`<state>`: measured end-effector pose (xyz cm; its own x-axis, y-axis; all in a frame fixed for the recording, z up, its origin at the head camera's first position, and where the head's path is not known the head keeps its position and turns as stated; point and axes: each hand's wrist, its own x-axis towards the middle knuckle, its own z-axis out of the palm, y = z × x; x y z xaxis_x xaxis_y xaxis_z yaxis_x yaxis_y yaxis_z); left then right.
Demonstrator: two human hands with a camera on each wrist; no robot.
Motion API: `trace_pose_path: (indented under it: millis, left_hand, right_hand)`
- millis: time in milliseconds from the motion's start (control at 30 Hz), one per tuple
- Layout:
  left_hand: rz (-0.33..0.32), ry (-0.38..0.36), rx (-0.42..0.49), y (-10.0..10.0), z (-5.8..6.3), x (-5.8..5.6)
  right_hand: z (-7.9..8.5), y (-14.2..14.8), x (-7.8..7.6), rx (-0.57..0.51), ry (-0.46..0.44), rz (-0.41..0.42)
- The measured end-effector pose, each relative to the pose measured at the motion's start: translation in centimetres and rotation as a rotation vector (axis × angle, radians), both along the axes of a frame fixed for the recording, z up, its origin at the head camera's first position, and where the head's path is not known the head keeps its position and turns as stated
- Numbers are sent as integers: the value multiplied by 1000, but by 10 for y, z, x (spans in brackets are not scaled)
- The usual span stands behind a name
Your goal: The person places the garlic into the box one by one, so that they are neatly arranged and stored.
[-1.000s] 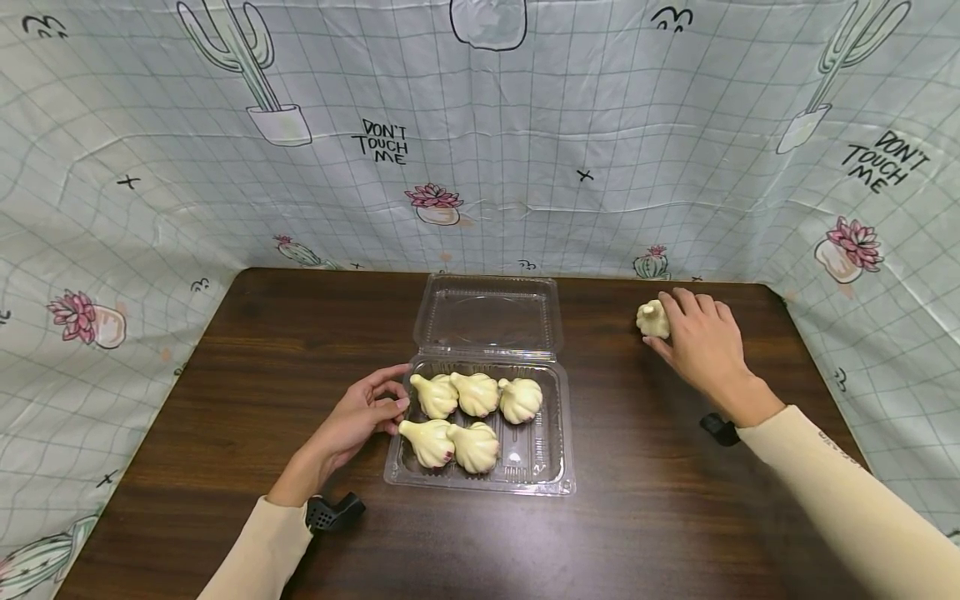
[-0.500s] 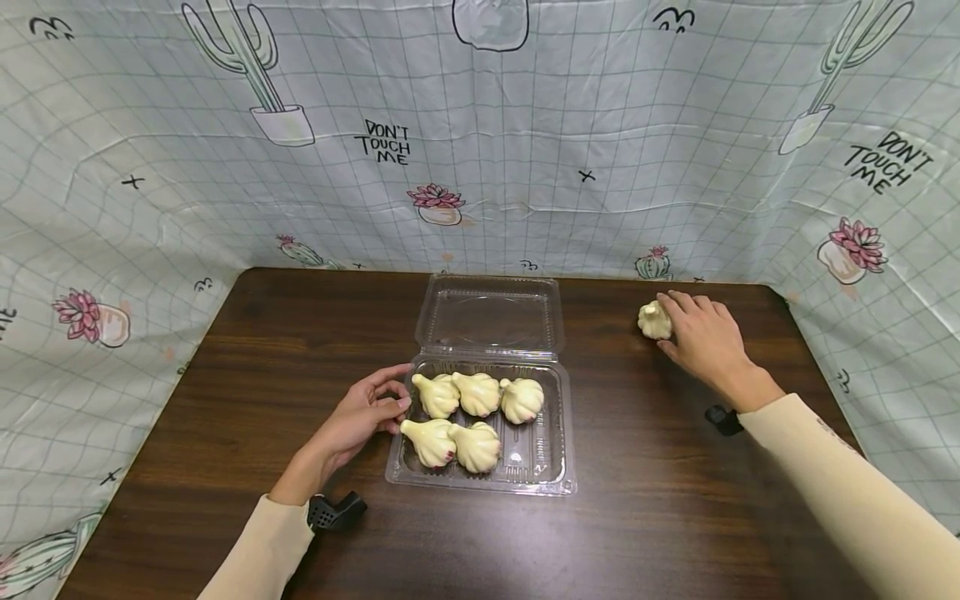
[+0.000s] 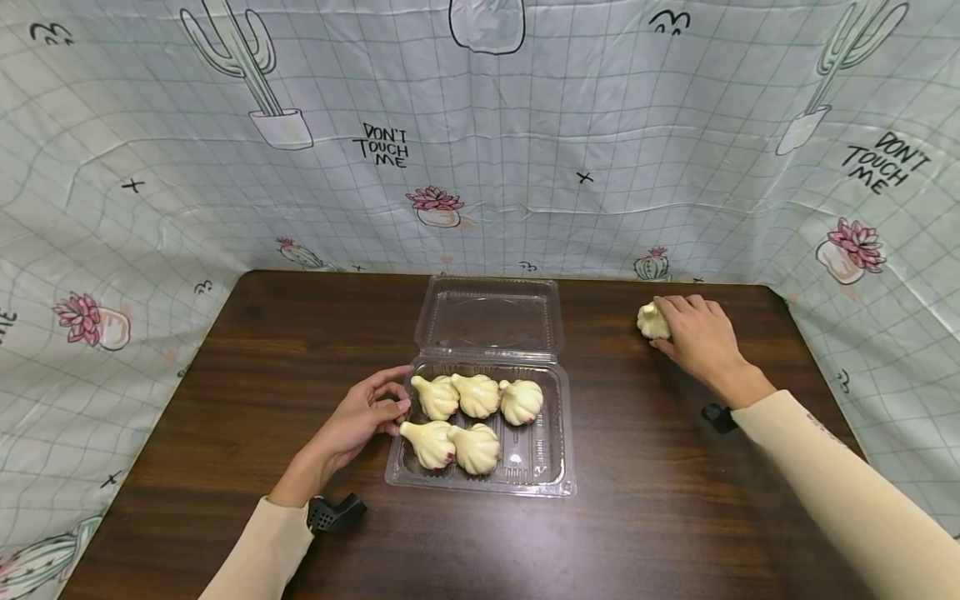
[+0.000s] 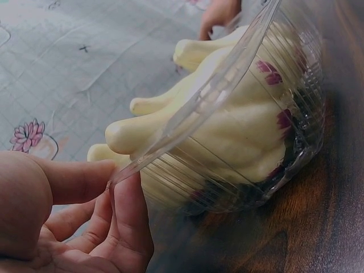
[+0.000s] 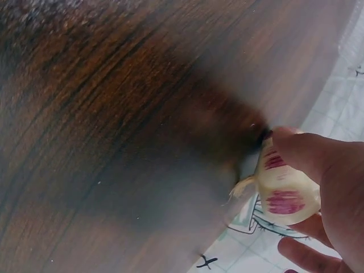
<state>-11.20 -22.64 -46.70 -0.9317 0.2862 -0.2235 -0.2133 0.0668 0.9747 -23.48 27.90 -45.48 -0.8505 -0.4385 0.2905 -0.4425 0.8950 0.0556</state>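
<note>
On the table lies a clear plastic clamshell box (image 3: 561,417), its lid (image 3: 487,321) folded back. Several cream garlic bulbs (image 3: 476,450) with pink marks sit in it in two rows. My left hand (image 3: 360,421) pinches the box's left rim between thumb and fingers, seen close up in the left wrist view. At the table's far right, my right hand (image 3: 697,337) grips a single garlic bulb (image 3: 652,322) from its right side. The right wrist view has that bulb (image 5: 287,202) tilted, with roots showing and the thumb along one side; the hand covers part of it.
The dark wooden table (image 3: 637,517) reaches back to a grid-patterned cloth (image 3: 510,133) printed with cacti, which hangs behind and at both sides. Inside the box, the front right part (image 3: 532,454) shows bare ribbed plastic.
My right hand's thumb and fingers have shifted slightly around the bulb, which stays in nearly the same place. My left hand and the box have not moved.
</note>
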Motion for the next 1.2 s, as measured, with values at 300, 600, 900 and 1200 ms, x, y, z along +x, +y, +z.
trace_pose_path:
  millis: [300,600,900,1200]
  left_hand:
    - [0,4,-4,0,0,1]
    - [3,-1,-13,0,1,1]
    - [5,-5,-17,0,0,1]
    - [1,2,-9,0,0,1]
  right_hand:
    - [0,0,-1,-13,24,-5]
    - [14,-9,16,-9,64,28]
    - [36,-35,44,-7,144,128]
    - [54,-63,72,-21,213,224]
